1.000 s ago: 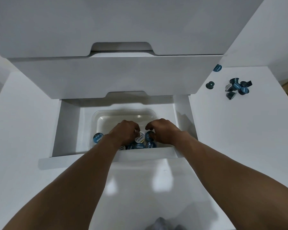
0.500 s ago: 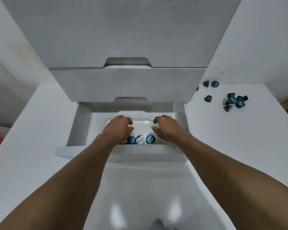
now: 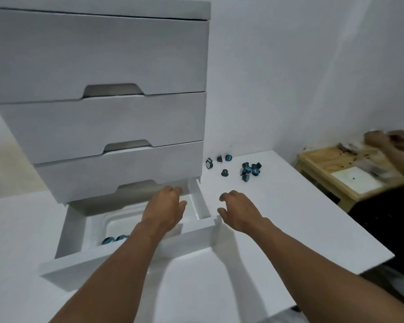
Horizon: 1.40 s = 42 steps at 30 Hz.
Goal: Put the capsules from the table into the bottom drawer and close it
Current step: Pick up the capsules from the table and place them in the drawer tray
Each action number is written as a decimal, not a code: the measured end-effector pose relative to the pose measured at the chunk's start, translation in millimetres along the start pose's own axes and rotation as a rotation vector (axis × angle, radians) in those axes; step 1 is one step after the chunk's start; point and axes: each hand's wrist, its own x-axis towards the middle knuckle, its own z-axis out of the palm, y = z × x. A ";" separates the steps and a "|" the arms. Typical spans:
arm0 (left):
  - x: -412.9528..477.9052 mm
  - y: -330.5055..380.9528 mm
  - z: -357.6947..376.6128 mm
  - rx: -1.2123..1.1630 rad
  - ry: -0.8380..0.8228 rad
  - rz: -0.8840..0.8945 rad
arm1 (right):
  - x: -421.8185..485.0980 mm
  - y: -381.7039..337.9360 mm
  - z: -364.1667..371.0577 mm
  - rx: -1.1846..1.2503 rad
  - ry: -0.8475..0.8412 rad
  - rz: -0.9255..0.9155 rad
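The white bottom drawer (image 3: pixel 135 255) stands pulled out, with a clear tray (image 3: pixel 103 223) inside holding blue capsules (image 3: pixel 113 239) at its near edge. My left hand (image 3: pixel 164 208) hovers above the drawer, fingers apart and empty. My right hand (image 3: pixel 239 209) is over the white table just right of the drawer, also spread and empty. Several dark blue capsules (image 3: pixel 250 171) lie in a cluster on the table behind it, with a single one (image 3: pixel 224 172) and three more (image 3: pixel 218 159) near the cabinet's corner.
The white drawer cabinet (image 3: pixel 103 113) has three upper drawers shut. The table (image 3: pixel 289 217) ends at its right edge; beyond it stands a low wooden table (image 3: pixel 350 176) with clutter, where another person's hand (image 3: pixel 392 138) is blurred.
Both hands have lifted out of the drawer's tray, leaving capsules there; the right hand moved right over the table. The view swung up and to the right.
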 end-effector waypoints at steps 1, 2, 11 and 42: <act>-3.4 11.8 2.4 -0.009 -0.011 0.017 | -11.2 9.5 -3.3 -0.011 -0.001 0.013; -6.2 23.3 5.3 -0.021 -0.024 0.031 | -20.8 18.7 -6.7 -0.018 0.004 0.025; 11.2 121.9 29.6 0.009 -0.049 0.150 | -55.6 104.9 -41.8 0.018 0.091 0.126; 282.8 286.5 253.0 -0.135 -0.127 -0.246 | 218.0 407.1 -26.4 0.097 -0.172 -0.017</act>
